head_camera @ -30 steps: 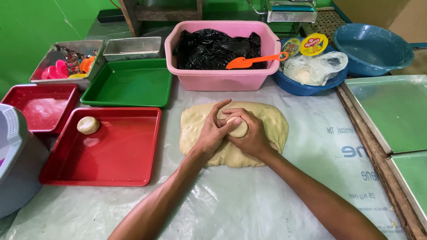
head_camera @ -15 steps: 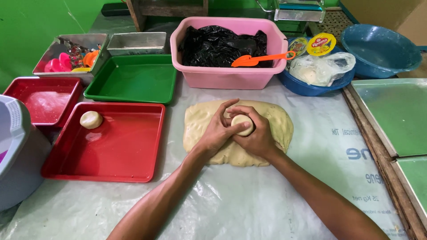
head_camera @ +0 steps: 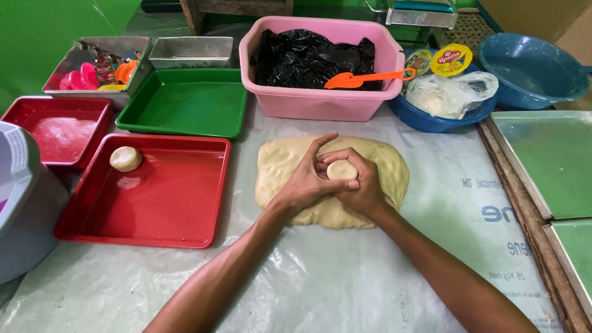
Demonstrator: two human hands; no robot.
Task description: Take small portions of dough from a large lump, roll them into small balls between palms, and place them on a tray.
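Both my hands are cupped around a small round ball of pale dough [head_camera: 342, 169], held just above a flat slab of the same dough [head_camera: 277, 166] on the plastic-covered table. My left hand [head_camera: 305, 179] wraps it from the left with fingers curled over the top. My right hand [head_camera: 364, 188] cradles it from the right and below. A finished dough ball [head_camera: 126, 158] lies in the far left corner of a large red tray [head_camera: 166, 203].
Behind the slab stands a pink tub [head_camera: 320, 102] with black plastic and an orange scoop [head_camera: 364, 78]. A green tray [head_camera: 185, 102], a smaller red tray [head_camera: 55, 129], metal tins, blue bowls [head_camera: 530, 61] and green-lined pans [head_camera: 549, 160] ring the work area. A grey container [head_camera: 18, 203] is at left.
My hands have kept turning the small dough ball over the slab; the ball now shows more between my fingers. The view has shifted slightly.
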